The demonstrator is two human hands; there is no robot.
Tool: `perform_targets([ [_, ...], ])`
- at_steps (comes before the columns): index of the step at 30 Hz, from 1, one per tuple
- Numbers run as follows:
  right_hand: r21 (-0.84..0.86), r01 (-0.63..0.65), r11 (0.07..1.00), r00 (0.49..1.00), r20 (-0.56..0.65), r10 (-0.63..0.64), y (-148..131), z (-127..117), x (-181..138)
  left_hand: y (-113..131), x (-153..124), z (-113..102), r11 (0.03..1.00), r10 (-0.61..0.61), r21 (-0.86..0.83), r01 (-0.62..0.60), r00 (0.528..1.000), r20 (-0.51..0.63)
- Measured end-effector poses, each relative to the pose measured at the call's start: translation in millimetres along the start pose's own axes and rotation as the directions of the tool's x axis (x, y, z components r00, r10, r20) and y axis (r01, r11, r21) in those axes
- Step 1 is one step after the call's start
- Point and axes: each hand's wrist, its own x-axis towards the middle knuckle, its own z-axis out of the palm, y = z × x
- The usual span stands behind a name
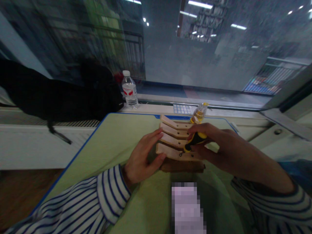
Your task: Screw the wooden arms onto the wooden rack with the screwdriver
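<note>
A small slatted wooden piece (170,152) lies on the table, made of several pale bent slats with holes drilled in them. My left hand (143,159) grips it at the left ends of the slats, thumb at the front slat and fingers farther back. In my right hand (214,143) is a stubby yellow and black screwdriver (195,141), tilted down to the left. Its tip reaches a screw hole in the nearest slat. A darker brown strip (182,166) shows under the front edge of the piece. My right fingers hide part of the slats' right ends.
The green table (114,136) has a blue edge. A clear container with yellow parts (199,112) stands behind the wooden piece. A water bottle (130,91) and a black bag (97,87) are on the windowsill. A pixelated pale rectangle (187,208) lies near me.
</note>
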Motion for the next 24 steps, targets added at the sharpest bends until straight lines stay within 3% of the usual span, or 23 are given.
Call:
perform_targets([
  [24,-0.009,-0.024,1.000,0.999,-0.021,0.024,-3.4,-1.6,1.5,2.2,1.1,-0.7,1.000,-0.008,-0.009,0.008,1.000,0.004],
])
